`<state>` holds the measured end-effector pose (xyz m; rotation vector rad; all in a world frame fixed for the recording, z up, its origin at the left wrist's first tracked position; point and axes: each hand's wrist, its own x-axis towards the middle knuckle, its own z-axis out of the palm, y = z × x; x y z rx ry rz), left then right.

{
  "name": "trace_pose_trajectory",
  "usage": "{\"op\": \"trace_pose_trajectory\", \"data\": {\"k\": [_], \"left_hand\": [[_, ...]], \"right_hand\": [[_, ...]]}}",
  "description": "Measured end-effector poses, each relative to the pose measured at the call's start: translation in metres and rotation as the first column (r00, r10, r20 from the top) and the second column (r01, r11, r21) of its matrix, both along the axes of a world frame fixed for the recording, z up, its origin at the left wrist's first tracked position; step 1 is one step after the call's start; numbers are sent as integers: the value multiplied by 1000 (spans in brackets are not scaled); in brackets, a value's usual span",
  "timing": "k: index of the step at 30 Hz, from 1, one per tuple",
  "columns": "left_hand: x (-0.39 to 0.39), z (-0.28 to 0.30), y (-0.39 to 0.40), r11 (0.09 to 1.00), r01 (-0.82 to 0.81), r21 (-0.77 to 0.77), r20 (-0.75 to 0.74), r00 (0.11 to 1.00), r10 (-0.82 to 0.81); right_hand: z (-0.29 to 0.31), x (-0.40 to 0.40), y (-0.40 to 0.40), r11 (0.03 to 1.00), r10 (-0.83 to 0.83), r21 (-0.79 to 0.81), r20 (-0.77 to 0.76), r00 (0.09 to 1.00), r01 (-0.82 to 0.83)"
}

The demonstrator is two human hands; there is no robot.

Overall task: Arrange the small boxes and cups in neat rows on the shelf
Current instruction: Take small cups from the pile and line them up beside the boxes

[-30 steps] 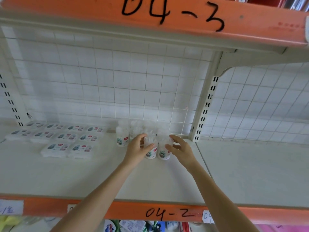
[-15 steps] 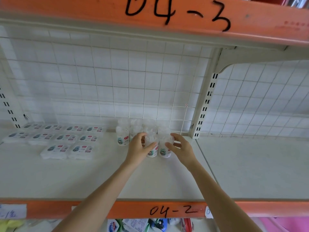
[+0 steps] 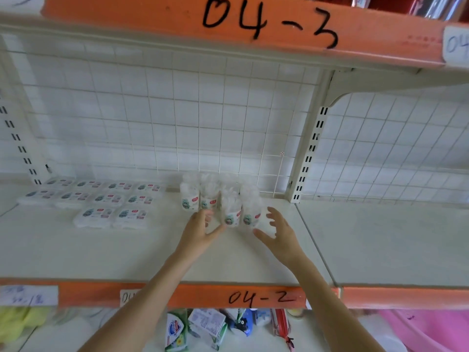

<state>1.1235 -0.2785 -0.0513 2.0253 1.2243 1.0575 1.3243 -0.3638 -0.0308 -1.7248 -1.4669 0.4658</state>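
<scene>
**Me:** My left hand [image 3: 200, 233] is hovering just in front of the cups [image 3: 220, 199], fingers loose and spread, holding nothing. My right hand [image 3: 280, 235] is doing the same on the other side — open wide, thumb reaching toward the front cup but, as far as I can tell, not touching it.

**Helper:** So where are the cups sitting from you?

**Me:** They are standing upright near the back of the shelf [image 3: 253, 262], close to the wire grid [image 3: 177, 110], bunched in short rows running front to back. The two front cups [image 3: 241, 217] are lying straight ahead, between my two hands. The left hand is reaching nearest the gap between those two and the pair further left, which is sitting a little further back; the right is flanking the outer cup.

**Helper:** And the boxes?

**Me:** The small boxes [image 3: 101, 201] are lying flat in rows well to the left of the cups, apart from both hands — the front row is looking shorter than those behind it.

**Helper:** What is the next move turning on?

**Me:** I am judging that the front of the cluster is stepping unevenly, so whichever cup needs nudging, the push runs away from me, toward the grid. Both hands are about equally near; the cups are tall and light-looking, so pressing low seems safer against tipping.
</scene>
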Motion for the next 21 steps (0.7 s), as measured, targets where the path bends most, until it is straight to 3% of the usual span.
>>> {"op": "trace_pose_trajectory", "data": {"k": [3,5,11,17,21], "left_hand": [[-26,11,-30,968,1,253,-324,942,84],[-39,21,-56,916,9,401,-469,861,197],[-76,9,-164,872,-119,475,-452,817,357],[-138,-35,-287,893,-229,387,-583,690,429],[-197,-54,-359,857,-442,266,-601,619,506]], "right_hand": [[6,-9,-36,992,47,87,422,906,-92],[11,-17,-59,971,66,155,554,830,-181],[-5,-54,-130,914,210,142,636,743,-380],[-49,-116,-190,793,448,5,673,589,-609],[-63,-181,-219,673,615,-71,606,504,-737]]}}
